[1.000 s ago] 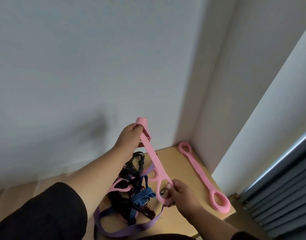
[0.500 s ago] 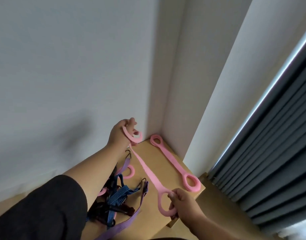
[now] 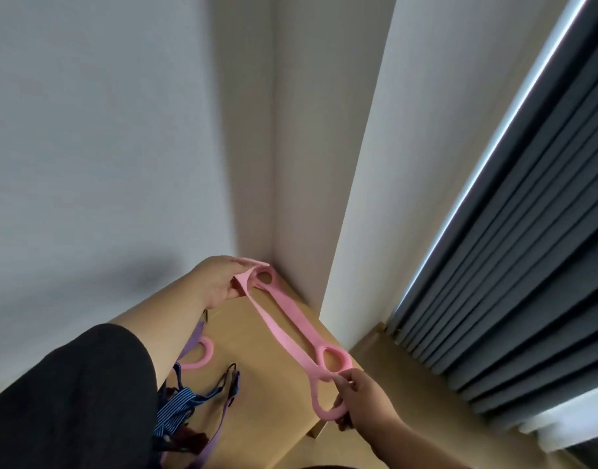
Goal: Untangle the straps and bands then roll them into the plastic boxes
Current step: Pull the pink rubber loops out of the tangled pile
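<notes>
Wooden table (image 3: 277, 394) in white-walled corner, both hands gripping 1 stretched pink band (image 3: 273, 328).

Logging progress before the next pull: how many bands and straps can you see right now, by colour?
Pink bands: 3 (held band, flat band, partly hidden loop)
Purple strap: 1
Blue striped strap: 1
Total: 5 visible; more may be hidden in the tangle.

held band (image 3: 273, 328) above table (image 3: 273, 394) | second band (image 3: 299, 321) beside it, right | strap tangle (image 3: 189, 407) left
</notes>
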A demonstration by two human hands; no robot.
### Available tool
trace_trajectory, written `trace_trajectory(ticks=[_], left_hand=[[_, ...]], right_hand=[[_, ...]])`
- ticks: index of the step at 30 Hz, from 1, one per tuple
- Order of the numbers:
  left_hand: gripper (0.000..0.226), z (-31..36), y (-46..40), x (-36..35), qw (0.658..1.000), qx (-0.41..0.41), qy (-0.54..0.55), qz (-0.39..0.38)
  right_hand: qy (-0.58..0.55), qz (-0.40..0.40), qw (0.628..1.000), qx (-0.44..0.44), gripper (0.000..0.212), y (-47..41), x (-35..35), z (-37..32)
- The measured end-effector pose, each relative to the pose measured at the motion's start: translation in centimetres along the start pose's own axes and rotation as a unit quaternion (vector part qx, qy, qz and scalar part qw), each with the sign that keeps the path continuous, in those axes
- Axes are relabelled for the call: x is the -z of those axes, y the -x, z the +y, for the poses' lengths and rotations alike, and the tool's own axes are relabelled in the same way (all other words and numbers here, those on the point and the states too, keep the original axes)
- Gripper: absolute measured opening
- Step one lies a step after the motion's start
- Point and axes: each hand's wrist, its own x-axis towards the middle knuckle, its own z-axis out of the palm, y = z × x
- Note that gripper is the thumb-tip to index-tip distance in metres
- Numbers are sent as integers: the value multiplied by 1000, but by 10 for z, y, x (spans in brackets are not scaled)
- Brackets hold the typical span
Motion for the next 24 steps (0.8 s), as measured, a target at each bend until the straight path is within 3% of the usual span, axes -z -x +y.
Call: trace_trajectory(ticks=[5,9,13,15,18,20,22,24], left_hand=[[20,9,-38,-10,994,51,36,87],[18,12,-69,-17,994,23,22,107],[17,11,-92,-24,993,-22,-71,87],[17,12,-107,-20,977,-48,-189,80],[21,17,-129,-15,906,-104,-395,111],[18,19,-144,-13,841,-134,-510,120],[15,17,-158,-13,770,-137,-615,100],[14,4,-172,-13,722,-113,-677,92]], right_hand=[[8,-20,1000,-12,12,-26,26,4],[19,-39,999,-10,12,-47,44,4],[34,-60,998,-13,13,-65,54,1],[38,-69,997,-13,8,-75,56,3],[53,-83,995,-23,8,-91,56,9],[60,-100,993,-30,9,-101,53,11],[56,-107,992,-36,7,-110,51,12],[65,-109,991,-35,5,-118,50,14]])
